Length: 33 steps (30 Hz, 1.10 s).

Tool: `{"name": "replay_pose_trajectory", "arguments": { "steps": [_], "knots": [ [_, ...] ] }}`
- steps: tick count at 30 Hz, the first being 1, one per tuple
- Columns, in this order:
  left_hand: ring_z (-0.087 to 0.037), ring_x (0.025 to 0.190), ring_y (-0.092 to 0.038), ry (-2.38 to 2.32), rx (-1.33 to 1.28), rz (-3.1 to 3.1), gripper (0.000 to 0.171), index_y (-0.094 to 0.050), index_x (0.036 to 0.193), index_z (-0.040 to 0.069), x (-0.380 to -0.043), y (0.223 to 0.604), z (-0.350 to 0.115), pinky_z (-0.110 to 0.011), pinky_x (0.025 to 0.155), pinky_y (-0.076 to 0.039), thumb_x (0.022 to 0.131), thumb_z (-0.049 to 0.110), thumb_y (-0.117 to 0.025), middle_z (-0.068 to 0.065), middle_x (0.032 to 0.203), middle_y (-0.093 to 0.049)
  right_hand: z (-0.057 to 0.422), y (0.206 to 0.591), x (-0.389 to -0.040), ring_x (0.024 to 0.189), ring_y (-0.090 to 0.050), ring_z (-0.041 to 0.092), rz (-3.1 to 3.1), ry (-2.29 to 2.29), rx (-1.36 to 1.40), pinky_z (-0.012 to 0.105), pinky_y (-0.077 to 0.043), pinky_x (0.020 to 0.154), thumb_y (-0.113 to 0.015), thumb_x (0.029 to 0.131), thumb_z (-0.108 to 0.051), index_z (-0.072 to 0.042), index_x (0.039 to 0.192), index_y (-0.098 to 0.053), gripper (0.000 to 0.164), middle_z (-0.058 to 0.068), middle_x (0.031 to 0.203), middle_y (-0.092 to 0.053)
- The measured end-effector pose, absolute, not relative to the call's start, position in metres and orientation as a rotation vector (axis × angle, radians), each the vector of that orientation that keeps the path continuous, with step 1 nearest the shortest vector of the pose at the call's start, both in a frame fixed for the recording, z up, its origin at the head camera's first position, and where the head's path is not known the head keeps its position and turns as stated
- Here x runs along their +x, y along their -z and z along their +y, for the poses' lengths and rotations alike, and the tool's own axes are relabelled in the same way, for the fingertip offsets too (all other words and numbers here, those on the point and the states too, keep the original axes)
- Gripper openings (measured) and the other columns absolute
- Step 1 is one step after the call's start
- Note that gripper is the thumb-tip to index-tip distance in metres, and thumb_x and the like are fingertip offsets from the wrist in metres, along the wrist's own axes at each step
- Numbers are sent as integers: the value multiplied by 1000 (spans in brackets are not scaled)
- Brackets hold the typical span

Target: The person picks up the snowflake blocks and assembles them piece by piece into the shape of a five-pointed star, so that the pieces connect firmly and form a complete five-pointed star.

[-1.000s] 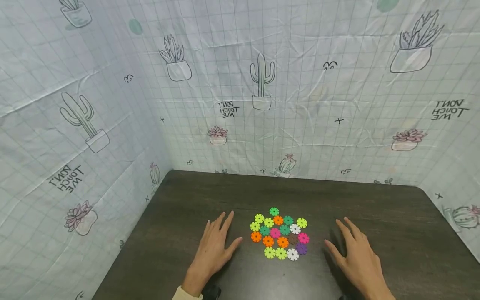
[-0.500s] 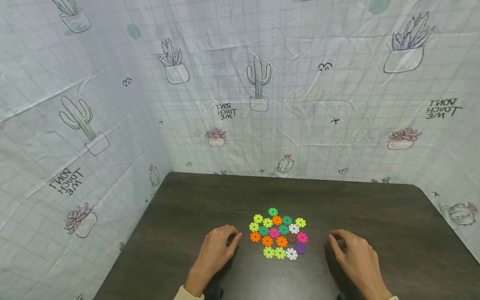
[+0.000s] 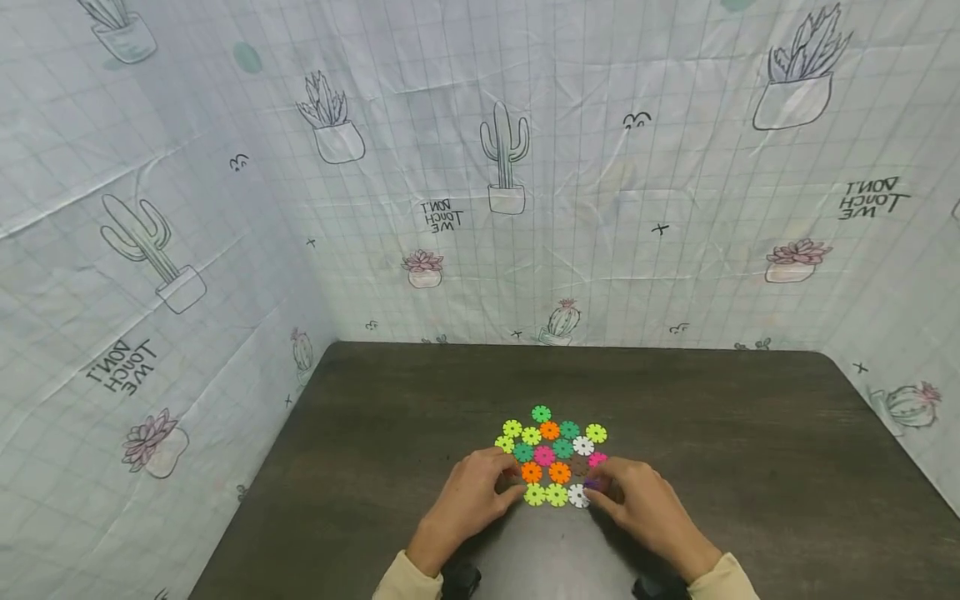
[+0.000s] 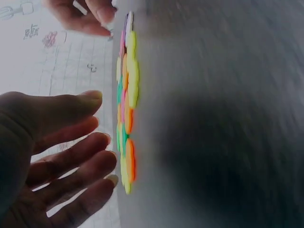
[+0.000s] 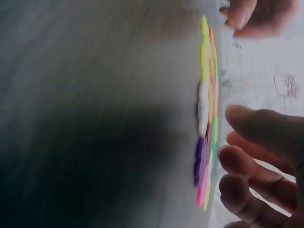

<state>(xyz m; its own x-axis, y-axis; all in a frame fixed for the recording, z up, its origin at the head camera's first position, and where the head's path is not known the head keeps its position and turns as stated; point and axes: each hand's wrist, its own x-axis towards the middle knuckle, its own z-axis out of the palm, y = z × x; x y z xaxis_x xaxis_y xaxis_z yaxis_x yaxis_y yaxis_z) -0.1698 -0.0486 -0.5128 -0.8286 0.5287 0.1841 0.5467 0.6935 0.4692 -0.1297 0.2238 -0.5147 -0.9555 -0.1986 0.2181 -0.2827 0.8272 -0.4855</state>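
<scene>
Thin notched plastic discs in several colours lie flat on the dark table, bunched together. My left hand hovers at the left edge of this group, thumb and fingers apart with a gap between them. In the left wrist view an orange disc lies near its fingertips. At the opposite side my right hand covers part of a purple disc, which shows whole in the right wrist view. Its fingers are loosely bent above the discs, holding nothing. A white disc lies right at the right thumb. Yellow discs lie between the hands.
The table has a dark wood-grain top. White cloth printed with cacti and a grid hangs behind it and along both sides. A green disc marks the group's far end.
Both hands have moved inward from either side to the edges of the disc group. Their fingers, spread a second ago, are now bent. The discs keep their arrangement; the head view has shifted slightly.
</scene>
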Motion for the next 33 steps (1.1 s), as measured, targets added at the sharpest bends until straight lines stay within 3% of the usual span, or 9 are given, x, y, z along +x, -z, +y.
{"name": "replay_pose_trajectory", "arguments": {
  "steps": [7,13,22,33],
  "knots": [
    [3,76,-59,822,-957,-2942,20,-79,99,19,-175,514,-26,-17,67,-51,86,32,-87,10,89,-71,221,512,-136,68,-54,-6,-2915,-755,478,22,-44,58,-89,82,-32,-26,95,-77,19,-16,80,-65],
    [4,73,-52,671,-990,-2962,26,-79,97,21,-175,515,-17,-18,65,-48,83,41,-89,11,85,-66,219,515,-140,72,-57,-3,-2966,-710,524,26,-47,59,-91,79,-38,-24,98,-78,27,-15,82,-66],
    [2,75,-54,867,-951,-2960,24,-80,98,19,-174,515,-14,-16,67,-48,80,28,-92,10,86,-69,219,519,-142,70,-56,-2,-2940,-767,543,24,-45,60,-92,78,-35,-25,89,-74,23,-14,81,-63],
    [0,68,-47,1050,-986,-2930,24,-75,92,14,-180,516,-20,-14,60,-41,79,24,-93,8,77,-57,220,515,-143,70,-50,-2,-2925,-972,601,21,-41,59,-93,77,-30,-20,92,-65,33,-11,80,-59]
  ]
}}
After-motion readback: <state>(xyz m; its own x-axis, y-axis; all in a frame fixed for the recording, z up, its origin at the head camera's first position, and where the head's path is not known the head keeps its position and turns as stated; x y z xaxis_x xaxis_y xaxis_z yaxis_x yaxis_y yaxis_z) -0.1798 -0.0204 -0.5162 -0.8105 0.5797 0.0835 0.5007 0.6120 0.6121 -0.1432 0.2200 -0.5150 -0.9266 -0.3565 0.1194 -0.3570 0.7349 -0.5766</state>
